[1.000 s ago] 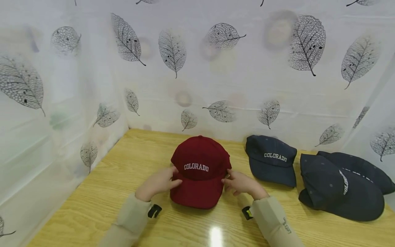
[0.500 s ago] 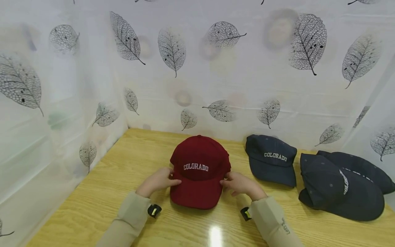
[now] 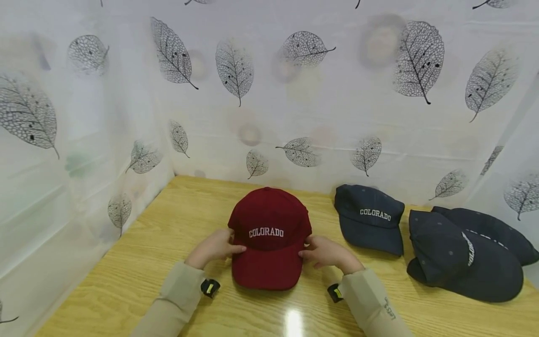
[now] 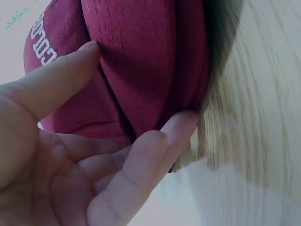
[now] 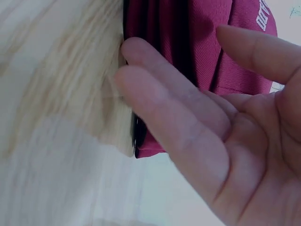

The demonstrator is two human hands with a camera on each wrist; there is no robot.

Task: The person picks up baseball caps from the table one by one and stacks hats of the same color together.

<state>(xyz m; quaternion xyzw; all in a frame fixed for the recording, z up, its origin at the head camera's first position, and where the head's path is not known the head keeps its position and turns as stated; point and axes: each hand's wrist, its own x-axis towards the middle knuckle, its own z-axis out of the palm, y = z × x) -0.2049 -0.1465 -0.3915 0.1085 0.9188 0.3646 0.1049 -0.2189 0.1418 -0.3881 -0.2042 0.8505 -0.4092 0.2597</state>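
Note:
A dark red baseball cap [image 3: 266, 267] with white COLORADO lettering sits on the wooden table, its brim toward me. At the brim's left side, my left hand [image 3: 213, 248] pinches the cap, thumb on top near the crown seam and fingers tucked around the side. My right hand [image 3: 330, 254] holds the opposite side, its thumb at the brim's edge. In the left wrist view, the left fingers [image 4: 141, 160] reach beneath the brim. The right wrist view shows two outer right fingers [image 5: 174, 122] stretched low beside the cap, close to the table; the index finger is partly hidden.
To the right stands a navy COLORADO cap [image 3: 370, 220]. Beyond it, another navy cap [image 3: 446, 252] lies turned sideways, overlapping a further dark cap [image 3: 497, 229]. A leaf-print curtain [image 3: 269, 93] borders the table [image 3: 168, 220] at the back and left.
The red cap has turned slightly and shifted a little left and toward me, so its brim points straighter forward. Both hands have closed in on its sides.

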